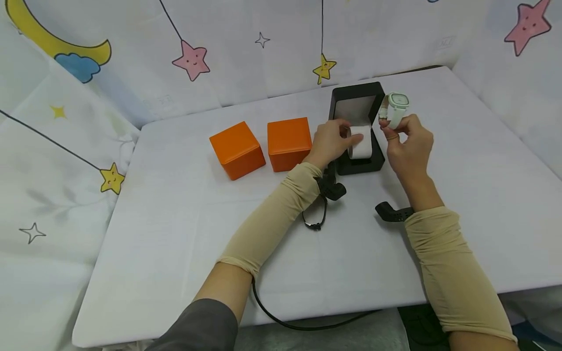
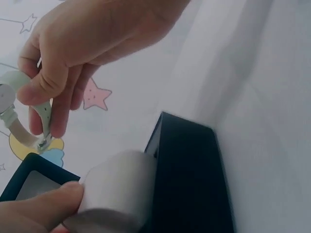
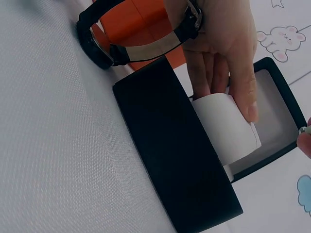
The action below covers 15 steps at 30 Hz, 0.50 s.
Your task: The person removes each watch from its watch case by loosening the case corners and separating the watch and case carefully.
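A black watch box [image 1: 359, 167] stands with its lid up. Inside it sits a white watch cushion [image 1: 362, 148], partly raised above the box edge. My left hand [image 1: 329, 143] grips this cushion, thumb on one side and fingers on the other, as the right wrist view shows. Just right of the lid, my right hand [image 1: 411, 146] pinches a pale green wristwatch [image 1: 399, 100] by its strap. The strap hangs in a curved loop in the left wrist view, its buckle [image 2: 43, 142] at the bottom.
Two orange boxes [image 1: 237, 150] [image 1: 289, 141] stand left of the black box. A black-strapped watch [image 1: 314, 226] lies below my left wrist. A black cable [image 1: 307, 328] runs along the front table edge. Patterned cloth [image 1: 263, 63] hangs behind the table.
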Each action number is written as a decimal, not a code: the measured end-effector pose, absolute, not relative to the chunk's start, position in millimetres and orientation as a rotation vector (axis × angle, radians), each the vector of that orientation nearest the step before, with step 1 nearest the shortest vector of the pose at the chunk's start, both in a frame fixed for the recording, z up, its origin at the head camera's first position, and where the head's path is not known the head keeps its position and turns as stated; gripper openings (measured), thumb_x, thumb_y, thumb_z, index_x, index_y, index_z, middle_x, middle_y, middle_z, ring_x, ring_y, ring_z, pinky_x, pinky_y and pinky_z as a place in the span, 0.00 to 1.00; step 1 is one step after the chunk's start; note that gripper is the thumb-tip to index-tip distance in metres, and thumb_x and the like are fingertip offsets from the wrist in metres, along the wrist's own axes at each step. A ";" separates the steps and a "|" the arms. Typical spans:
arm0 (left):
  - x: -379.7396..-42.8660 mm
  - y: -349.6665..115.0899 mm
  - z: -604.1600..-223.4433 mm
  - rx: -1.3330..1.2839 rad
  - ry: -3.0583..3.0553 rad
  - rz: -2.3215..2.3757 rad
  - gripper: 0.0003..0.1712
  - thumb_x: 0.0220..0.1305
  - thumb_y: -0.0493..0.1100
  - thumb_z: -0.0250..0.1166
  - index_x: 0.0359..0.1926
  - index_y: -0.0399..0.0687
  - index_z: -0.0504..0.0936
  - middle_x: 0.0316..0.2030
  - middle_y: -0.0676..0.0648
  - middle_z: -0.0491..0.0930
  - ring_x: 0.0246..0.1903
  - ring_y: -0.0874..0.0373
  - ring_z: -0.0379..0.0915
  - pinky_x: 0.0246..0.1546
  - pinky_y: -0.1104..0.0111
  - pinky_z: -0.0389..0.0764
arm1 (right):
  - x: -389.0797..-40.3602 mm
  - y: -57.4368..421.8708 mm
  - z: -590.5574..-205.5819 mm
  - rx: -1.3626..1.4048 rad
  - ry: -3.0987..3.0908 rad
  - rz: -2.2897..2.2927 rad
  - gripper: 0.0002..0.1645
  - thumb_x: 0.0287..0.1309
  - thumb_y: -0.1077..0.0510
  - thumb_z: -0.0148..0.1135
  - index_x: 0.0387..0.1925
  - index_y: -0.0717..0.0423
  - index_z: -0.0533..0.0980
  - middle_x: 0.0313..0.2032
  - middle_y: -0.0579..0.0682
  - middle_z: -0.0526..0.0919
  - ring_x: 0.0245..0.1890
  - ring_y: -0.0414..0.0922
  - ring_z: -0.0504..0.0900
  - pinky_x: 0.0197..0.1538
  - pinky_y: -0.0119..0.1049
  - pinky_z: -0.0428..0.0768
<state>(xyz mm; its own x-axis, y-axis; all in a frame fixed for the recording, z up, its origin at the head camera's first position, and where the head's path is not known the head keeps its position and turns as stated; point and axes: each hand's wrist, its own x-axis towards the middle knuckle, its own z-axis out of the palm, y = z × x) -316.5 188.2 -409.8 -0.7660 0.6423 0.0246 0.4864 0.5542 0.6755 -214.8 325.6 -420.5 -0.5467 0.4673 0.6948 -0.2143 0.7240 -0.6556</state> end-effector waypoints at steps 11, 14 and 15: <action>-316.3 188.0 -407.9 0.970 2.625 0.808 0.27 0.54 0.60 0.61 0.50 0.50 0.79 0.43 0.53 0.79 0.41 0.62 0.72 0.40 0.73 0.73 | -213.1 322.0 -418.8 -0.249 -2.020 0.868 0.16 0.53 0.55 0.63 0.32 0.67 0.73 0.35 0.48 0.85 0.33 0.45 0.81 0.42 0.16 0.69; -316.1 188.6 -409.0 0.972 2.630 0.780 0.27 0.54 0.59 0.62 0.51 0.50 0.78 0.46 0.53 0.79 0.45 0.61 0.72 0.44 0.71 0.73 | -212.5 321.5 -418.7 -0.250 -2.029 0.866 0.17 0.53 0.55 0.63 0.32 0.68 0.73 0.35 0.49 0.85 0.33 0.48 0.81 0.42 0.16 0.69; -315.8 188.6 -409.3 0.973 2.632 0.770 0.27 0.54 0.59 0.62 0.51 0.50 0.78 0.47 0.53 0.78 0.46 0.61 0.72 0.45 0.71 0.73 | -212.5 321.3 -418.9 -0.249 -2.031 0.866 0.17 0.53 0.55 0.63 0.32 0.68 0.73 0.35 0.50 0.85 0.33 0.48 0.81 0.41 0.16 0.68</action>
